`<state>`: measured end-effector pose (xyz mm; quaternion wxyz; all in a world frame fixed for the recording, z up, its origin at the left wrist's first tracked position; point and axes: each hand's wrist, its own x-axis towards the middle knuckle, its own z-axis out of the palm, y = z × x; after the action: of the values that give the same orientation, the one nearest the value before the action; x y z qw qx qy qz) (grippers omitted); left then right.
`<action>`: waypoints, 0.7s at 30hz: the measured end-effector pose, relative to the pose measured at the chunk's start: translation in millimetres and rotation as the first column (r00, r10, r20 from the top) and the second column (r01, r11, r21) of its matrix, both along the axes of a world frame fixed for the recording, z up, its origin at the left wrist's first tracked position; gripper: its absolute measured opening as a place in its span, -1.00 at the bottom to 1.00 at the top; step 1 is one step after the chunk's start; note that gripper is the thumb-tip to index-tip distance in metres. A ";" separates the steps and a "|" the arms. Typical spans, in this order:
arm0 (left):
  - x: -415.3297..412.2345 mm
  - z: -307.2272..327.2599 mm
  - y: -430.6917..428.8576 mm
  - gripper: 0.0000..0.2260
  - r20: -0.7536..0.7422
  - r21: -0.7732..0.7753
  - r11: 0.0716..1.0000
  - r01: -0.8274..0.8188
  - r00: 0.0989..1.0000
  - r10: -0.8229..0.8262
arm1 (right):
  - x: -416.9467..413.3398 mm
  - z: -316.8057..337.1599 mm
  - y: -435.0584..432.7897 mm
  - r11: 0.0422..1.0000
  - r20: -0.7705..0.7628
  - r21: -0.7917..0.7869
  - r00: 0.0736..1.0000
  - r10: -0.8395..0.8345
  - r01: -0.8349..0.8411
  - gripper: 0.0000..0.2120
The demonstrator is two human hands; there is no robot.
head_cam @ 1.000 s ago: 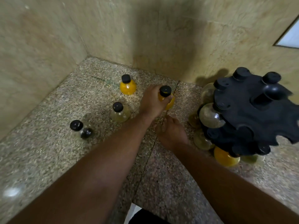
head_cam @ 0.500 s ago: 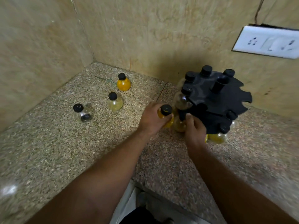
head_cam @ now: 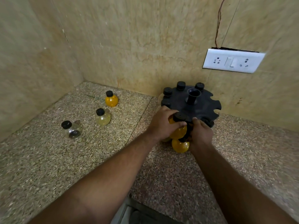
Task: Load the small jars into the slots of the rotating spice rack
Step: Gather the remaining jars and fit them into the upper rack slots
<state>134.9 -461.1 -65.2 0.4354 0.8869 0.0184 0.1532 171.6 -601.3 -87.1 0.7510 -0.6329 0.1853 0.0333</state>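
Note:
The black rotating spice rack point(head_cam: 202, 104) stands near the back wall, with several black-capped jars hanging in its upper slots. My left hand point(head_cam: 161, 125) grips an orange jar point(head_cam: 179, 131) with a black cap, held against the rack's near edge. My right hand point(head_cam: 201, 135) holds the rack's near side beside that jar. Below them another orange jar point(head_cam: 180, 146) hangs in the lower tier. On the counter to the left stand an orange jar point(head_cam: 111, 99), a pale yellow jar point(head_cam: 102, 117) and a clear jar point(head_cam: 71, 130) with dark contents.
The speckled granite counter point(head_cam: 48, 159) fills a corner between two beige walls. A white socket plate point(head_cam: 233, 60) sits on the back wall above the rack. The counter's front edge runs across the bottom of the view.
My left hand has carried the orange jar from the counter to the rack's near edge. My right hand has moved up onto the rack. The view has pulled back and tilted up.

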 end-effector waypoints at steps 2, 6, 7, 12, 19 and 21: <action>5.9 -3.2 -5.8 -0.51 -0.025 0.028 1.000 0.011 1.000 -0.010 | 1.4 1.9 -2.0 0.999 0.031 -0.036 0.999 0.009 -0.008 -0.77; 16.0 -12.4 -14.2 -0.44 -0.043 0.087 0.996 -0.015 0.999 0.019 | 6.6 3.5 -8.8 0.991 0.035 -0.131 0.999 0.030 -0.025 -0.75; 16.8 -13.3 -15.8 -0.42 -0.049 0.131 0.991 -0.020 0.998 0.027 | 7.7 5.0 -10.6 0.988 0.030 -0.152 0.999 0.038 -0.033 -0.75; 21.2 -12.9 -20.9 -0.40 -0.038 0.195 0.978 -0.073 0.996 0.081 | 15.0 9.7 -13.9 0.981 0.047 -0.189 0.998 0.050 -0.040 -0.73; 23.4 -15.4 -10.9 -0.47 -0.018 0.239 0.968 -0.071 0.997 0.078 | 9.3 4.6 -4.5 0.982 0.074 -0.184 0.996 0.058 -0.044 -0.75; 23.4 -16.4 -2.1 -0.49 0.015 0.234 0.966 -0.110 0.994 0.110 | 4.3 5.1 2.5 0.974 0.081 -0.218 0.993 0.083 -0.064 -0.72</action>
<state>158.3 -463.2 -81.6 0.3184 0.9297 0.0490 0.1788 176.0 -598.8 -81.9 0.6837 -0.7179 0.1304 0.0125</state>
